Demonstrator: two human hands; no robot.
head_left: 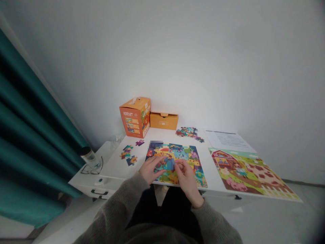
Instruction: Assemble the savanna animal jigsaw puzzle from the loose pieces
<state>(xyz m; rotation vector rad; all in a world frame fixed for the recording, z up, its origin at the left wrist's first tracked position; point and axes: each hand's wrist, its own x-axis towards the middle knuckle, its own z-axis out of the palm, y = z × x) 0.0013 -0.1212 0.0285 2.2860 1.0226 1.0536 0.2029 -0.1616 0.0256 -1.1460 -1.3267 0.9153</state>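
Against pale wall, white desk, colourful puzzle, teal curtain

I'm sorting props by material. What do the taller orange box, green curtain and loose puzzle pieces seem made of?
Taller orange box: probably printed cardboard, smooth; crisp folded edges.
Green curtain: likely woven fabric, faint sheen; deep folds.
Loose puzzle pieces: perhaps cardboard, printed finish; flat cut shapes, thickness unclear.

Grey-brown ribbed knit sleeves reaching the wrists, black trousers, bare hands
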